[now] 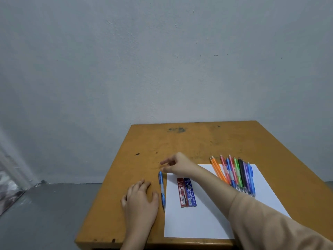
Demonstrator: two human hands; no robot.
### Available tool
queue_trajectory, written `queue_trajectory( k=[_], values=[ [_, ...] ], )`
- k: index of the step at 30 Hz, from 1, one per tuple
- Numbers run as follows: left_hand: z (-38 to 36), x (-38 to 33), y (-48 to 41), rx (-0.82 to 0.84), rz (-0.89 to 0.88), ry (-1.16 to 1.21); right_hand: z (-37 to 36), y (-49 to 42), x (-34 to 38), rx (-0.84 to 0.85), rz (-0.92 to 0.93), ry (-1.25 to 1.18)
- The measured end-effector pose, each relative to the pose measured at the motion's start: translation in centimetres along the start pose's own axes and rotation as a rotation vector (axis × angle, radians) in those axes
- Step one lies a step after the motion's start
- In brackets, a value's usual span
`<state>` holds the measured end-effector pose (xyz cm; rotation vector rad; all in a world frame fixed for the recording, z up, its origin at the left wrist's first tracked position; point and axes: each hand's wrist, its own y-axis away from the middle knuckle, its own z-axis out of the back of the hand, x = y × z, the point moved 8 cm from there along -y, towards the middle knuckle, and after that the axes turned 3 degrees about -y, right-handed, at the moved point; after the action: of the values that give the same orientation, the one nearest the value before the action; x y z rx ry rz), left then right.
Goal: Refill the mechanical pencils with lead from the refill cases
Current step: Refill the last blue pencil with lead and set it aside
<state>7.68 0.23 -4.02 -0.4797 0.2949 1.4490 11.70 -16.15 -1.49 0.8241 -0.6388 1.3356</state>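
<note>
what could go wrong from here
The blue pencil lies loose on the table between the left hand and the paper; a clumsy pinch by the right hand could roll it away. The right forearm crosses over the row of pencils and passes near the refill cases, so pulling back might sweep them.

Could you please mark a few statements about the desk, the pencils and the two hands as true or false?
1. The red refill case and the blue refill case lie side by side on the white paper. True.
2. The single blue pencil lies on the paper. False: it lies on the bare desk, left of the paper.
3. The left hand rests flat on the desk. True.
4. The right hand holds a refill case. False: it holds nothing visible.
5. The coloured pencils lie left of the cases. False: they lie to the right.
</note>
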Motion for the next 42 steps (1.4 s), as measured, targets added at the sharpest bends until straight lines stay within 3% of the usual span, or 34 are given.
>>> queue_trajectory(
  k=[16,22,32,36,42],
  values=[
    [-0.2,0.0,-0.5,0.02,0.022,0.005,-1.3,-0.9,-0.5,-0.031,-0.017,0.162],
    [-0.3,-0.2,-0.6,-0.005,0.005,-0.011,-0.7,-0.5,-0.2,-0.067,-0.027,-0.086],
    [-0.1,-0.9,-0.5,-0.08,-0.062,0.038,2.6,2.8,1.8,-0.348,0.122,-0.391],
    [0.2,-1.8,0.0,-0.159,-0.197,0.096,3.9,5.2,2.0,-0.472,0.205,-0.458],
    [1.2,-4.9,2.8,-0.329,-0.639,0.137,4.5,9.0,0.4,-0.596,0.233,-0.771]
  ],
)
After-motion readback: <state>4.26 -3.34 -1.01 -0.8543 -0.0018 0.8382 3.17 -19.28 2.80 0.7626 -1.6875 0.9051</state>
